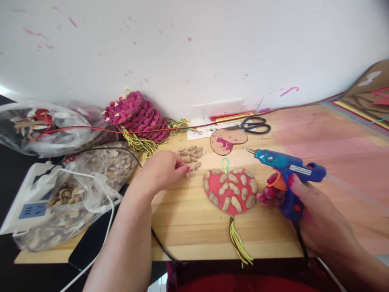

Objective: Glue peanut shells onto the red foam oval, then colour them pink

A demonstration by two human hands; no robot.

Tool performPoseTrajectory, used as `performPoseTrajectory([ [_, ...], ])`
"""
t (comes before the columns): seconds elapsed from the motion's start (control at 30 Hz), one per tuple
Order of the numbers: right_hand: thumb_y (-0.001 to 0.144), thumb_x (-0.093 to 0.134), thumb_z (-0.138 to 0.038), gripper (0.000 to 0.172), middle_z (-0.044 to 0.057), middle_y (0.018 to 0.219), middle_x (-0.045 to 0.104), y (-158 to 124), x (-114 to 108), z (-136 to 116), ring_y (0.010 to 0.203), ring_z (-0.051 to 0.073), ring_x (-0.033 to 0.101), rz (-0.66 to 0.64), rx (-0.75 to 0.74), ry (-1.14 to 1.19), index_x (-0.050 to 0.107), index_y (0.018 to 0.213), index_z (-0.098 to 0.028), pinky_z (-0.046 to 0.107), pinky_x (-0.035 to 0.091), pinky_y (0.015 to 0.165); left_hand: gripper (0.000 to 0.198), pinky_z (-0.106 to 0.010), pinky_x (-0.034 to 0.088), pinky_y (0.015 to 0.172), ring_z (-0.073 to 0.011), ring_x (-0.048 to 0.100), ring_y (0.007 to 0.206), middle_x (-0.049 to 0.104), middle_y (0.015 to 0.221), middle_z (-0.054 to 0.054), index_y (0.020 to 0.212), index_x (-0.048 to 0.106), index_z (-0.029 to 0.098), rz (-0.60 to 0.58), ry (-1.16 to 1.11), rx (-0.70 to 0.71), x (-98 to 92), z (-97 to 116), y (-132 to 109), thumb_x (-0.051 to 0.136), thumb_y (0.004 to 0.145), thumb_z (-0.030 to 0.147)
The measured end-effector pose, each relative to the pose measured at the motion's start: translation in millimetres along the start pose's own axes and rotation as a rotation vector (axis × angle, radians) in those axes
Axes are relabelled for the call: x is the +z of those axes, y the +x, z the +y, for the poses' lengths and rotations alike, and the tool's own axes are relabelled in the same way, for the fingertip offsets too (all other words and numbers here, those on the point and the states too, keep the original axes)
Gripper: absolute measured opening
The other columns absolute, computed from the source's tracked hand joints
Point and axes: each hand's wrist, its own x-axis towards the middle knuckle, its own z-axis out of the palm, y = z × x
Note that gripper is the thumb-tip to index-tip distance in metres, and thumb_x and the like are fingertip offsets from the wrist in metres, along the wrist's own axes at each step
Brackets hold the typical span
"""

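My right hand (313, 207) is wrapped round a blue hot glue gun (288, 166), fingers at its orange trigger. Its metal nozzle points left, above the table and apart from the heart. Between my hands lies a red heart-shaped piece (217, 182) with several peanuts (234, 188) on it, in rows and along its rim. A green loop (225, 165) tops it, and a yellow-green tassel (238, 241) hangs over the table edge. My left hand (165, 168) is closed in a pinch beside a small pile of loose peanuts (193, 154), with a peanut (188, 174) at its fingertips, partly hidden.
Behind the heart are a brown heart-shaped board (219, 146) with magenta stains and black-handled scissors (258, 125). Stacked magenta peanut hearts (136, 115) lean on the wall. Plastic bags of peanuts (73, 194), a white power strip (27, 202) and cables (113, 211) occupy the left side.
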Motion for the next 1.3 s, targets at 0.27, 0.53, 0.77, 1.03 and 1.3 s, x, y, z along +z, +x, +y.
performPoseTrajectory([
  [0.27,0.035,0.097,-0.049,0.053,0.004,0.063,0.074,1,1,-2,0.060,0.028,0.074,0.102,0.074,0.020,0.074,0.075,-0.024,0.033,0.067,0.058,0.035,-0.033,0.048,0.084,-0.0248,0.069,0.097,0.078,0.104,-0.006,0.101,0.077,0.023,0.248,-0.064,-0.141,-1.6,-23,3,0.044,0.089,0.021],
  [0.53,0.035,0.097,-0.047,0.056,0.003,0.066,0.075,3,-1,-1,0.062,0.029,0.075,0.092,0.125,0.038,0.075,0.081,-0.025,0.031,0.066,0.053,0.035,-0.032,0.049,0.085,-0.0237,0.069,0.097,0.078,0.102,-0.004,0.098,0.077,0.024,0.145,-0.073,-0.156,0.1,-24,3,0.047,0.084,0.013],
  [0.77,0.024,0.097,-0.045,0.066,0.002,0.072,0.077,5,1,-3,0.065,0.028,0.075,0.127,0.137,0.043,0.074,0.081,-0.023,0.030,0.066,0.052,0.032,-0.029,0.045,0.082,-0.0216,0.067,0.096,0.076,0.099,-0.003,0.094,0.073,0.022,0.065,-0.069,-0.138,5.1,-30,4,0.051,0.077,0.008],
  [1.03,0.025,0.098,-0.047,0.062,0.003,0.069,0.075,5,1,-2,0.064,0.028,0.074,0.122,0.135,0.036,0.073,0.077,-0.024,0.030,0.066,0.054,0.026,-0.030,0.044,0.074,-0.0216,0.066,0.085,0.075,0.089,-0.001,0.085,0.072,0.026,0.063,-0.046,-0.153,5.6,-35,4,0.053,0.073,0.012],
  [1.3,0.043,0.095,-0.052,0.051,0.005,0.071,0.075,6,-1,4,0.071,0.027,0.075,0.056,0.017,0.024,0.073,0.079,-0.023,0.032,0.066,0.064,0.024,-0.030,0.043,0.075,-0.0211,0.066,0.082,0.075,0.084,-0.001,0.080,0.072,0.025,0.042,-0.052,-0.110,6.0,-35,6,0.053,0.071,0.014],
])
